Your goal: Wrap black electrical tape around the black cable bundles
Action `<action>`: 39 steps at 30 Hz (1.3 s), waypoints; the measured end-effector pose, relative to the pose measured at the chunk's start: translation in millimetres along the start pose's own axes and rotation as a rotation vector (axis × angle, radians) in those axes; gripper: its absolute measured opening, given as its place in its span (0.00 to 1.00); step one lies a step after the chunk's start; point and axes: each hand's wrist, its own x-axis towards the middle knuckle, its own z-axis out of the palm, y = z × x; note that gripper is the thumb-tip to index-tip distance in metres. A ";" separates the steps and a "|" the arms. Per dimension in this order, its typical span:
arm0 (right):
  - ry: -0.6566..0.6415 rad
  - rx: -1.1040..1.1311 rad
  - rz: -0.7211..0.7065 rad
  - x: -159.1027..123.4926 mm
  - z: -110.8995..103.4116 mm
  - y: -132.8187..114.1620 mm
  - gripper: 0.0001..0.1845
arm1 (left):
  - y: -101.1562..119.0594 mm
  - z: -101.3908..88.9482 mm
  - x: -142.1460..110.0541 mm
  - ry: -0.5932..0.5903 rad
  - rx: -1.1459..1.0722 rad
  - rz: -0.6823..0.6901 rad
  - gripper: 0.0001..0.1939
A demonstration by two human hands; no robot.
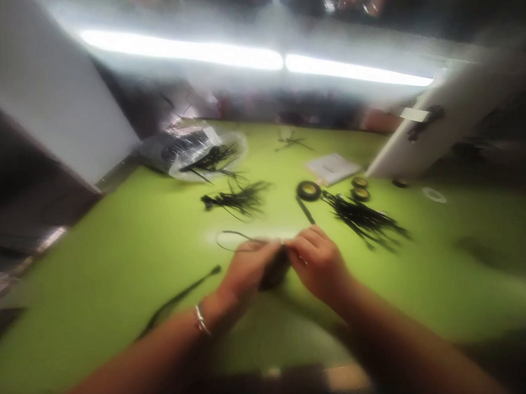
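Note:
My left hand (248, 262) is closed, fingers pinched, and a thin black cable (224, 232) loops out from it to the left. My right hand (316, 254) is closed too, its fingertips meeting those of the left. What lies between the fingertips is too small and blurred to name. A dark shape (274, 272) shows below the left fingers; I cannot tell whether it is a part or shadow. Just beyond the right hand lies a roll of black tape (299, 191) with a strip hanging from it. A black cable with a plug end (197, 282) runs beside my left forearm.
Bundles of black cables (236, 200) and black strands (364, 217) lie on the green table (115, 259). A clear plastic bag (186, 151) is at back left. Small tape rolls (360, 193), a white pad (332, 168) and a white upright panel (404, 135) are at right.

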 end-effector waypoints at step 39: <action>0.001 0.219 0.137 4.9 -10.4 -0.1 0.06 | 3.8 0.1 -2.7 0.063 0.213 0.202 0.11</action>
